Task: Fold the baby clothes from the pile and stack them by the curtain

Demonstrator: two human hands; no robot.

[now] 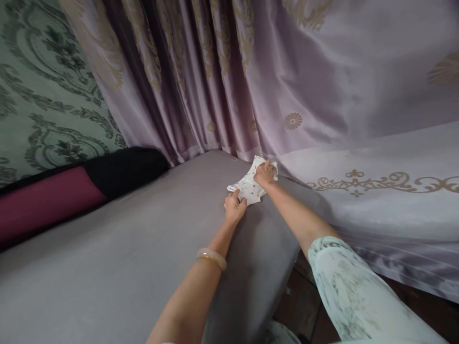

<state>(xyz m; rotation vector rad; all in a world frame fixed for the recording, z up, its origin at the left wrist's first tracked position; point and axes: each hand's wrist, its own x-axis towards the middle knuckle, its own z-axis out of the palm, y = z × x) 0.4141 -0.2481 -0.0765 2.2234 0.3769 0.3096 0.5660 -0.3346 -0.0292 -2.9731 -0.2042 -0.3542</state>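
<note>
Fingers [244, 202] touch printed cloth [248, 185] on grey bed [143, 239], near curtain [304, 86].

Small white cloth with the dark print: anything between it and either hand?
Nothing visible. The left hand is at the cloth's near edge, the right hand on its right part. The shiny purple curtain with gold motifs hangs beyond it, not between.

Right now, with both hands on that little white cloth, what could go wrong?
The white cloth might slip down by the curtain, since it lies close to it. It could also get crumpled, because it looks thin and the left hand and right hand are both on it.
</note>
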